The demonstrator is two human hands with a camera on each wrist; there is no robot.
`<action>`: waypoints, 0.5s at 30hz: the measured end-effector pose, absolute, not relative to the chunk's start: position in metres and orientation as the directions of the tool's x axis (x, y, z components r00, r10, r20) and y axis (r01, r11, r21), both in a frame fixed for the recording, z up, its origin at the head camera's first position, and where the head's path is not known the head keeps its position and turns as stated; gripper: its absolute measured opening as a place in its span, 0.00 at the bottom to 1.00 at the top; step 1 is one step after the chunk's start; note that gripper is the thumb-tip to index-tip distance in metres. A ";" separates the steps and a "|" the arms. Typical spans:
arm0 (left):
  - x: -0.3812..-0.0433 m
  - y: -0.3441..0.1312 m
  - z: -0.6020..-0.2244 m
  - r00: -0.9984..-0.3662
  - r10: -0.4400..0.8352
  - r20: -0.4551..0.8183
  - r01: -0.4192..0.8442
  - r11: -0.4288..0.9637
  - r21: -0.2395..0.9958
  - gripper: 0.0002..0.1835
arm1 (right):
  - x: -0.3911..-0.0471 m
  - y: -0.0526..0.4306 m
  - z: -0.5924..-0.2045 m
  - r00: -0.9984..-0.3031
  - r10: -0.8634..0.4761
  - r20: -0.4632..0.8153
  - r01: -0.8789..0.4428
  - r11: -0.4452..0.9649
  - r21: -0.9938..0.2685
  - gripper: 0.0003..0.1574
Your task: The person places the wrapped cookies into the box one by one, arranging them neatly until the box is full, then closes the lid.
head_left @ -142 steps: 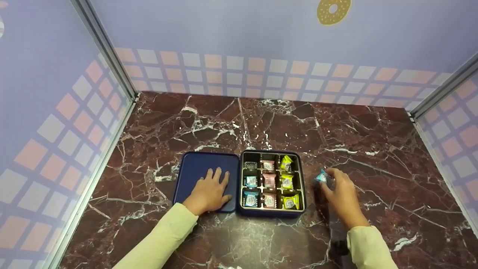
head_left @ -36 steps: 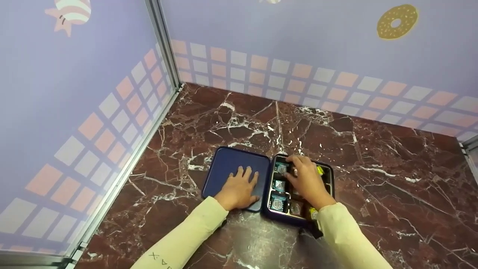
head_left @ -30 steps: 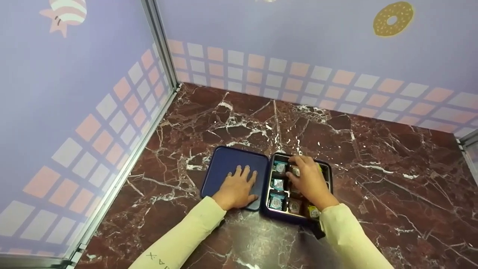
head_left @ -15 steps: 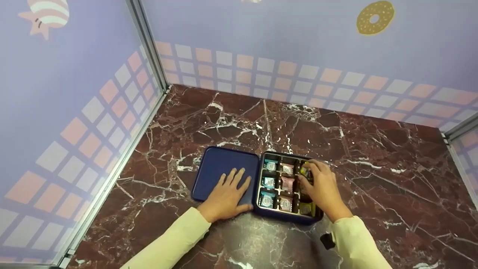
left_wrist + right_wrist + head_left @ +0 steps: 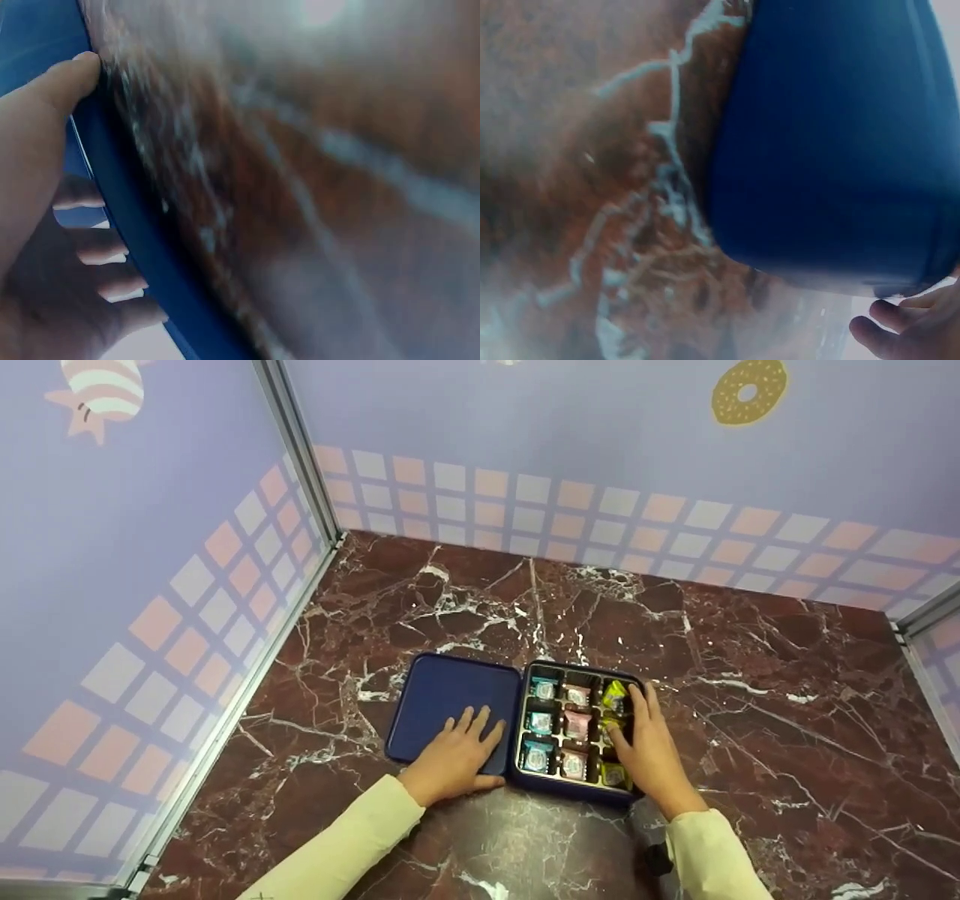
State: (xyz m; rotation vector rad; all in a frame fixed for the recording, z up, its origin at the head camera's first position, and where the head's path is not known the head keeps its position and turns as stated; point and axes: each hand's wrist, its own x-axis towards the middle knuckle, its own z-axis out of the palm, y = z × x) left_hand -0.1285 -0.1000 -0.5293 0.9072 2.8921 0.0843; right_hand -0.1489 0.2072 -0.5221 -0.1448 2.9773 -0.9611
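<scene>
In the head view my left hand [image 5: 454,757] lies spread on the dark blue lid [image 5: 439,686] of a box, thumb at its front right corner. The left wrist view shows the thumb along the lid's rim [image 5: 135,202]. Right beside the lid, the blue box [image 5: 585,790] holds a divided tray of wrapped candies: blue ones [image 5: 537,756] on the left, pink ones [image 5: 577,725] in the middle, yellow-green ones [image 5: 615,697] on the right. My right hand [image 5: 656,750] is at the box's right edge, fingers extended along the rim, thumb over the middle yellow candy.
The box stands on a dark red marbled table [image 5: 765,735]. Lilac panels [image 5: 525,435] with pink and white squares enclose it at the back and sides. A small black object [image 5: 658,859] shows at my right sleeve cuff.
Earlier my right hand held a blue candy right of the box; a blue candy now sits in the back left compartment. The hand has since moved rightward across the tray to the right edge.
</scene>
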 end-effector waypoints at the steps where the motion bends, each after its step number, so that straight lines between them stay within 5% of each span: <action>1: -0.129 -0.100 -0.529 -0.805 0.589 -0.063 0.587 0.808 0.051 0.46 | -0.148 0.206 -0.523 -0.996 -0.088 0.011 -0.077 0.805 -0.588 0.46; 9: -0.127 -0.103 -0.527 -0.786 0.582 0.209 0.581 0.811 -0.073 0.38 | -0.143 0.204 -0.530 -0.999 -0.048 0.023 -0.051 0.774 -0.631 0.43; 15: -0.139 -0.112 -0.489 -0.760 0.435 0.483 0.522 0.851 0.055 0.27 | -0.141 0.201 -0.524 -0.988 -0.011 0.157 -0.111 0.750 -0.652 0.38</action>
